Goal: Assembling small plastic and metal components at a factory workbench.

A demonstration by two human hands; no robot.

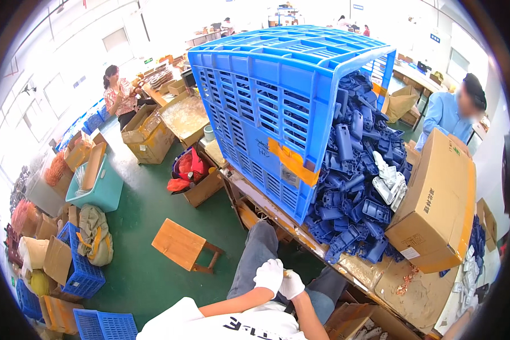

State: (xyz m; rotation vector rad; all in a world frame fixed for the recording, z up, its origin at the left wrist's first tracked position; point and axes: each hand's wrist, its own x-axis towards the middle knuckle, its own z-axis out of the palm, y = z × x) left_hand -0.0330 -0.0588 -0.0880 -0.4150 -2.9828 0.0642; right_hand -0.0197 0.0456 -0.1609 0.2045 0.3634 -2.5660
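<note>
The big blue crate (272,107) is lying tipped on its side on the counter (374,272), its blue plastic parts (354,187) already spilling out in a heap against a cardboard box (439,204). Sorting looks not yet begun: the gloved left hand (268,275) and right hand (292,284) are meeting low by the lap, pinching something small and tan between them.

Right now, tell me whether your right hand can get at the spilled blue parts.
Probably yes: the right hand sits near the bench edge, and the pile of blue plastic parts lies open just above it, nothing between.
</note>
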